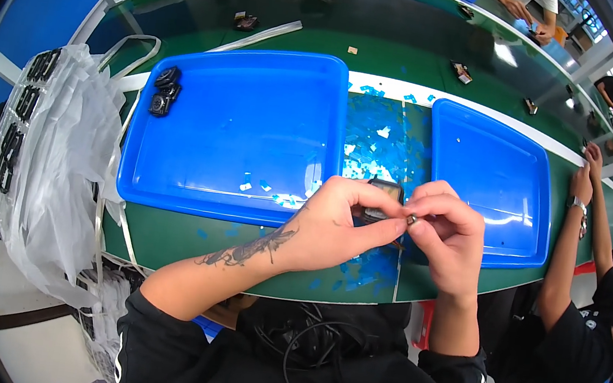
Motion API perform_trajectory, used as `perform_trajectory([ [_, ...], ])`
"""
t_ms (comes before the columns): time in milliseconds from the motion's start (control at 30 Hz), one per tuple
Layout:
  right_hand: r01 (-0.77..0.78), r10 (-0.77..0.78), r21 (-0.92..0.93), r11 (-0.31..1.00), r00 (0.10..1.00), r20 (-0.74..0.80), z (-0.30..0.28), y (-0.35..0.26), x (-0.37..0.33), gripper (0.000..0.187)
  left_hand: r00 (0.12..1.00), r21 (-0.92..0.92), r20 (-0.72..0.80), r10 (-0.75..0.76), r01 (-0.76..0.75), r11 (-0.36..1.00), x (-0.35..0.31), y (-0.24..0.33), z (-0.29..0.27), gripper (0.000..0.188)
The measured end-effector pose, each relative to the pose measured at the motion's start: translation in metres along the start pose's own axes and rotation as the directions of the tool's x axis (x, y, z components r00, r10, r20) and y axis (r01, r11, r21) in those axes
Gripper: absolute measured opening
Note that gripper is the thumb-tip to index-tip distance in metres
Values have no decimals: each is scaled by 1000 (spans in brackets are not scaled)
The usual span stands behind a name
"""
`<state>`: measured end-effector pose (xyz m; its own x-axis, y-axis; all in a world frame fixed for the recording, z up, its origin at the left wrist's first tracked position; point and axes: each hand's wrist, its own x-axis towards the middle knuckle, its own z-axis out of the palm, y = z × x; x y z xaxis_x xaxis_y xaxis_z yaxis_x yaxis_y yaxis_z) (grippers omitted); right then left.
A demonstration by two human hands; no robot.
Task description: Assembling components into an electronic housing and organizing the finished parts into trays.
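In front of my chest, both hands meet over the strip of green table between two blue trays. My left hand point(349, 220) is closed around a small black device with a squarish frame and a pale brownish face point(384, 192); its lower part is hidden by my fingers. Close against it, my right hand point(449, 228) pinches a tiny dark, shiny piece point(412, 220), too small to name. In the far left corner of the left blue tray point(224, 208) lie several small black devices point(165, 90) with round parts.
Blue and white scraps point(374, 142) litter the table between the left tray and the right blue tray point(541, 213). Wrapped sheets of black parts point(51, 152) hang at the left. Beyond runs a green conveyor belt point(387, 37) carrying small items. A co-worker's arms point(572, 239) reach in at right.
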<state>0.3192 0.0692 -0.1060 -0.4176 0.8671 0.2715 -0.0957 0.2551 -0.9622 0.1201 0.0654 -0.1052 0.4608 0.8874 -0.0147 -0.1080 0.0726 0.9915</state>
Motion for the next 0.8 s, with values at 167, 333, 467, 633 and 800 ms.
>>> perform_trajectory([
  [167, -12, 25, 53, 999, 965, -260, 0, -10, -8, 16, 949, 387, -116, 293, -228, 893, -1, -3, 2, 40],
  [333, -18, -169, -584, 811, 950, -264, 25, -17, 8, 14, 975, 146, -93, 204, -189, 971, -2, -5, 11, 53],
  [467, 18, -196, -602, 798, 953, -232, 34, -14, 11, 15, 976, 62, -107, 191, -186, 981, -2, -6, 8, 50],
  [633, -29, -177, -546, 837, 930, -322, 35, -13, 10, 14, 996, -27, -40, 78, -80, 996, -2, -4, 7, 46],
  [800, -119, -54, -419, 900, 924, -379, 36, -18, 10, 12, 998, -141, 7, 61, -59, 988, -2, -4, 1, 45],
])
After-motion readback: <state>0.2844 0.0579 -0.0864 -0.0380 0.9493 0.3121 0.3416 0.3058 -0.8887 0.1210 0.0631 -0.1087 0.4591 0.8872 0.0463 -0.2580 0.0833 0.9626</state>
